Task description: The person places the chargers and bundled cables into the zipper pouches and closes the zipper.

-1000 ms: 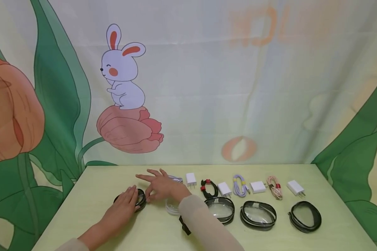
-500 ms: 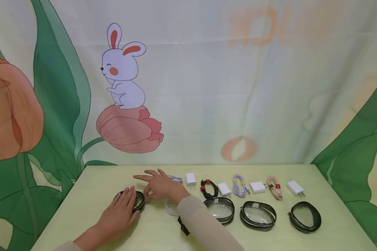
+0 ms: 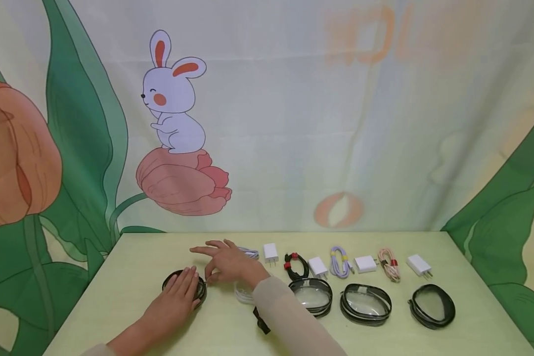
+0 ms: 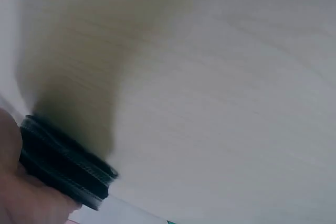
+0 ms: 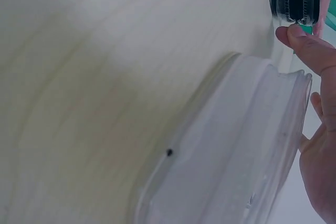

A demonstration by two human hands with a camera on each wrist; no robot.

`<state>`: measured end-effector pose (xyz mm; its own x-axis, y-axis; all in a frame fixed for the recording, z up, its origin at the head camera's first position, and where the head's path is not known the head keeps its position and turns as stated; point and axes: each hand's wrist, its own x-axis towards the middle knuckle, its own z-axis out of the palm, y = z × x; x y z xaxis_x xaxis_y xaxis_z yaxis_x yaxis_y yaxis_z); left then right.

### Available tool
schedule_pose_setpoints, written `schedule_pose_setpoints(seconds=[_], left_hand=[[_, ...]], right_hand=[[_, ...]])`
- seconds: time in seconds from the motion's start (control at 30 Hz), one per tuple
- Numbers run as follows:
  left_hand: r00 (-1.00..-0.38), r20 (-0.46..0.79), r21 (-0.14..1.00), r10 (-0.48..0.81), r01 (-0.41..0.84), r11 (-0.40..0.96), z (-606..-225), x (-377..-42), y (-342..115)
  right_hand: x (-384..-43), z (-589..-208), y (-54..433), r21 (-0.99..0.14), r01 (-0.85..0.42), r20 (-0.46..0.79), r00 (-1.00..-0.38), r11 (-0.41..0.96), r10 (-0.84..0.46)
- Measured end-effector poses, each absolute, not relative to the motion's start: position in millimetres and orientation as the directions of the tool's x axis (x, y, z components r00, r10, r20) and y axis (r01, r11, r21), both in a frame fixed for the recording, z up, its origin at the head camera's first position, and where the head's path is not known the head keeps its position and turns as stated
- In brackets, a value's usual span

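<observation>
My left hand (image 3: 171, 301) rests on a round black-trimmed zip case (image 3: 201, 291) with its fingers laid straight across the top. The left wrist view shows that case (image 4: 63, 163) from the side, under the hand. At its right edge my right hand (image 3: 231, 264) pinches the zipper pull (image 5: 297, 23) between thumb and forefinger, the other fingers spread. Beneath the right wrist lies a clear case with white trim (image 3: 242, 295), partly hidden. Three more black-trimmed clear cases (image 3: 311, 296) lie to the right.
Along the back of the table (image 3: 129, 277) lie several white charger plugs (image 3: 270, 252) and tied cables: black (image 3: 296, 267), lilac (image 3: 339, 262) and pink (image 3: 389, 264). A pale cable (image 3: 248, 252) is partly behind the right hand. A black item (image 3: 261, 321) sits beside the right sleeve.
My left hand drew back slightly, then slid forward again over the zip case, its fingers shifting on top. My right hand has hardly moved at the case's right edge.
</observation>
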<state>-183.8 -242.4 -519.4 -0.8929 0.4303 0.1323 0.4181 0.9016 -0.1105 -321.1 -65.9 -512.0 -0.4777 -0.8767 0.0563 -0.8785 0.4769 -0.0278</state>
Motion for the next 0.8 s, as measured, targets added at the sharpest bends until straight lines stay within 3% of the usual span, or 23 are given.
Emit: schedule_pose_setpoints(seconds=[0.17,0.33,0.47,0.63,0.8], left_hand=[[-0.967,0.095,-0.031,0.235,0.233,0.972,-518,-187,-241],[-0.991,0.064,0.009,0.118,0.118,0.993,-516,-195,-241],[-0.99,0.063,0.032,0.129,0.132,0.991,-513,-200,-243],[-0.979,0.041,-0.038,0.198,0.197,0.98,-504,-199,-250],[-0.967,-0.06,0.041,0.247,0.245,0.969,-496,-194,-260]], right_hand=[[-318,-507,-66,-0.077,-0.89,0.05,-0.453,0.449,-0.89],[-316,-503,-67,-0.083,-0.901,0.041,-0.429,0.425,-0.902],[-316,-503,-66,-0.086,-0.899,0.033,-0.434,0.43,-0.9],[-319,-496,-55,-0.118,-0.896,0.056,-0.436,0.428,-0.898],[-318,-485,-33,-0.085,-0.874,0.044,-0.482,0.478,-0.875]])
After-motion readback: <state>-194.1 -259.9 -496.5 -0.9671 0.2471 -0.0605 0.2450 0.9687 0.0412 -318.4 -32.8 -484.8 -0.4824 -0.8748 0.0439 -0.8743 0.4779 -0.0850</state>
